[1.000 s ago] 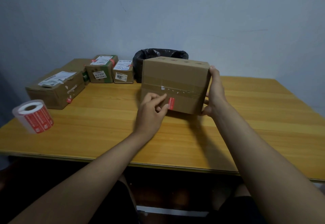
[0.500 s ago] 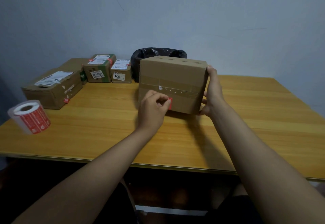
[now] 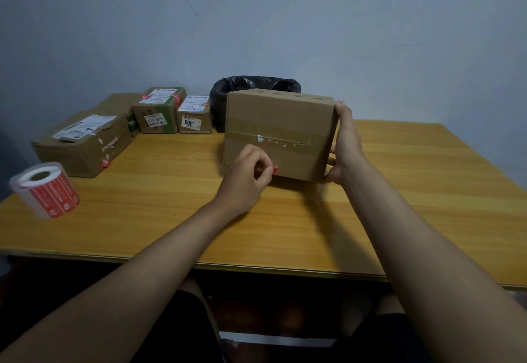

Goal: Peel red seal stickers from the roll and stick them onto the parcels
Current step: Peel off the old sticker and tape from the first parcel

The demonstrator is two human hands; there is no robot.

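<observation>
Head view: left hand (image 3: 245,178) pinches red sticker (image 3: 275,169) against parcel (image 3: 281,123); right hand (image 3: 346,145) grips its side

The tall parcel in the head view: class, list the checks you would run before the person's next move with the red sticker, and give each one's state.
1. Tall parcel steadied by right hand gripping its right edge: ok.
2. Parcel standing on the table: ok.
3. Red sticker pinched by left hand: ok.
4. Sticker pressed flat onto the parcel's front: cannot tell, fingers hide most of it.
5. Sticker roll on the table for the next peel: ok.
6. Parcels at the back left already sealed: cannot tell for all.
</observation>
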